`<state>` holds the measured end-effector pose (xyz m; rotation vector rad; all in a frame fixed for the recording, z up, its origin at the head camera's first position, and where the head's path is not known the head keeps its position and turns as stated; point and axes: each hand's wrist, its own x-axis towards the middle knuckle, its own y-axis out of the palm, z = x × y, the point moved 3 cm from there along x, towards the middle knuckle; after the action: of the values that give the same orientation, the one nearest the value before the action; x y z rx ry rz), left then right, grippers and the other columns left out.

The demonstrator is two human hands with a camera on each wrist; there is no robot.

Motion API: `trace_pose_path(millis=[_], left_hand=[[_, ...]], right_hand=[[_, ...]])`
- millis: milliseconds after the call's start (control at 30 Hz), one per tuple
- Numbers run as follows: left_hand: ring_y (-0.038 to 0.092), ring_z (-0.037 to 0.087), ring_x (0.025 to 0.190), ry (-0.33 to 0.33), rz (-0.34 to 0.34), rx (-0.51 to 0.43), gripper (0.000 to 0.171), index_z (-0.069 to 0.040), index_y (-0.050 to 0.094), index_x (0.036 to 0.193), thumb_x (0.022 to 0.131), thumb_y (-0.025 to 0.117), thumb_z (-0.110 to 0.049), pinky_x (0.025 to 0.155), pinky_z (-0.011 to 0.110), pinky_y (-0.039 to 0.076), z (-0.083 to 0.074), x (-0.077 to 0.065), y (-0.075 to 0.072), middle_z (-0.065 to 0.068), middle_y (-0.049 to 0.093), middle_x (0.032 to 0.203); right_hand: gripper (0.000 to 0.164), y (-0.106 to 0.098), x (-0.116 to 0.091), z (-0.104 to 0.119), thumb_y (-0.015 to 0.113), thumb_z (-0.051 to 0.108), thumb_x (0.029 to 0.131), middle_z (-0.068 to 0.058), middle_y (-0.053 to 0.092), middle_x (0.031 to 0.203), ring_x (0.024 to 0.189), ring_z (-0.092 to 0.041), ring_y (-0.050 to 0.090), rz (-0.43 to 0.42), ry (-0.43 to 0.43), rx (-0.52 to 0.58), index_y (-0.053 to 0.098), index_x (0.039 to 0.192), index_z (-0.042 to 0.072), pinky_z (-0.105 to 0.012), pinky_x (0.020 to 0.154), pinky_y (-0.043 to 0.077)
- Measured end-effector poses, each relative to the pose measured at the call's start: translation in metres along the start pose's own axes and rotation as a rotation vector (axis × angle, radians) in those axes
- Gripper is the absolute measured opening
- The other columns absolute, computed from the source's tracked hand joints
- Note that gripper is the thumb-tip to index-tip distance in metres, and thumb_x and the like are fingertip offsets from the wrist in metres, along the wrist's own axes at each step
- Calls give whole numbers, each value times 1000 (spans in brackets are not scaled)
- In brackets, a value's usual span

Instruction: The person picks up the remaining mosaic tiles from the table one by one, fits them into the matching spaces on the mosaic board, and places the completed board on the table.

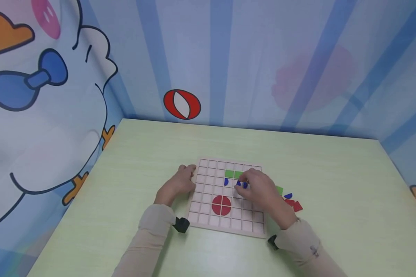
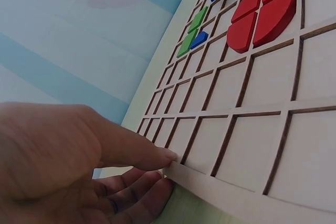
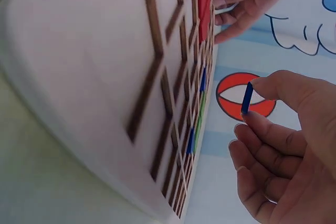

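A pale wooden grid board (image 1: 208, 227) lies on the table. The left hand (image 1: 180, 181) grips its left edge; in the left wrist view the thumb lies on the rim, with the other fingers curled beside it. Above the board, the right hand (image 1: 261, 188) pinches a small flat blue piece (image 3: 247, 98) between thumb and index finger. On the board sit two green pieces (image 1: 230, 174) side by side. Below them are two blue pieces, one at the left (image 1: 226, 181) and one near the right fingertips. Red quarter-circle pieces (image 2: 275, 17) form a disc on the grid.
Loose pieces lie on the table right of the board, partly behind the right arm: green (image 1: 279, 190), blue (image 1: 288, 196) and red (image 1: 297, 206). The pale green table (image 1: 152, 142) meets a wall with cartoon prints (image 1: 182, 104) at the back.
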<state>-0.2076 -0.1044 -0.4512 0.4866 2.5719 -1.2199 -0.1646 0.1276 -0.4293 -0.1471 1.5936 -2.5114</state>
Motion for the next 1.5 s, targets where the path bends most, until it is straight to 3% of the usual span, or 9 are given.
trace_pose_path(millis=[267,467,900,1200,1500], left_hand=[[45,22,94,9,7,-4,69,-8,30,149,84,51,2,74,32,39,0,0,1,9,39,114],[45,22,95,5,4,-1,68,-9,30,149,85,51,1,77,33,39,-1,0,-1,10,40,116],[45,22,96,-3,12,-1,67,-9,30,149,85,51,0,79,34,39,0,-1,0,10,39,117],[45,22,95,-1,5,-8,67,-9,30,149,85,51,0,77,33,38,1,0,1,9,39,117],[45,22,94,4,1,-14,67,-8,31,149,85,50,2,77,33,39,1,1,0,10,39,115]], right_hand=[[29,17,3,11,72,33,81,1,63,96,91,-17,57,-20,-80,-114,69,101,13,-36,85,49],[26,21,4,17,72,33,82,2,64,94,91,-16,56,-31,-121,-123,69,99,13,-36,88,47],[28,30,10,20,72,34,81,3,62,90,86,-14,51,55,-104,-156,69,100,13,-35,86,44],[27,32,10,23,70,34,84,4,58,86,80,-13,47,43,-158,-184,68,100,13,-32,80,42],[27,32,9,27,71,32,84,2,60,90,84,-14,50,23,-174,-204,68,102,12,-34,83,44]])
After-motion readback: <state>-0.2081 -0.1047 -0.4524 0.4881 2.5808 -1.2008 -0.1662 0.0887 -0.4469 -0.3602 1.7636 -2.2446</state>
